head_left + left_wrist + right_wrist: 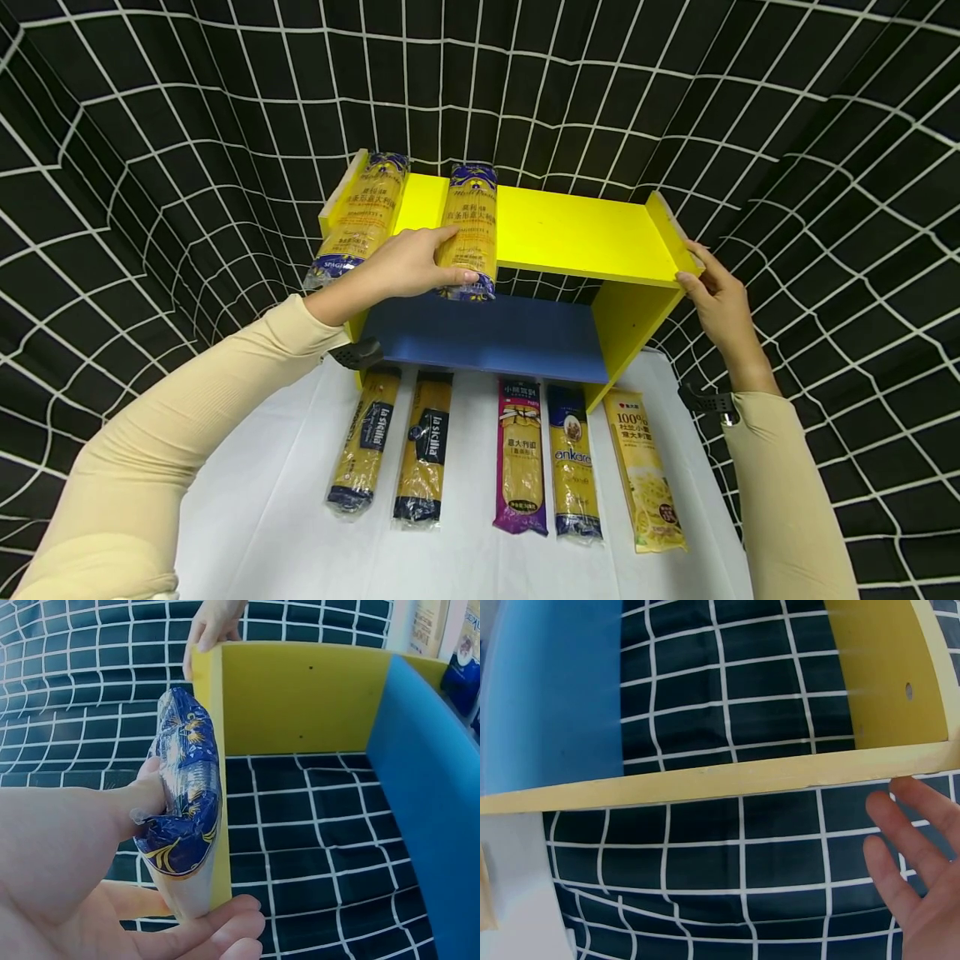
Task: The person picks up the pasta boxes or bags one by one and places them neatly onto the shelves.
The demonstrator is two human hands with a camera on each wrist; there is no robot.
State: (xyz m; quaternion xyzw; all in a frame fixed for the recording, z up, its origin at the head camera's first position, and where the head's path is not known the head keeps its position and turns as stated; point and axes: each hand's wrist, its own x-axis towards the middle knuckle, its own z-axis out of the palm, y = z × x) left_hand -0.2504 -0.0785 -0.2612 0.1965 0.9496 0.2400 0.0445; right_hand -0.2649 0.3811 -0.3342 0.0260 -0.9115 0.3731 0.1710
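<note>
Left hand (416, 262) gripping packet (476, 232), shelf (570, 233) open rightward, right hand (720, 304) gripping edge (678, 236)

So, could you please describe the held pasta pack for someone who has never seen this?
Find the yellow-and-blue shelf unit. At its yellow top, left of centre, is the blue-ended pasta pack. The left hand grips it; its look-alike neighbour at the left end is unheld.

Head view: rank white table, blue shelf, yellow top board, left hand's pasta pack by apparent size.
1. White table
2. Yellow top board
3. Blue shelf
4. Pasta pack in the left hand
</note>
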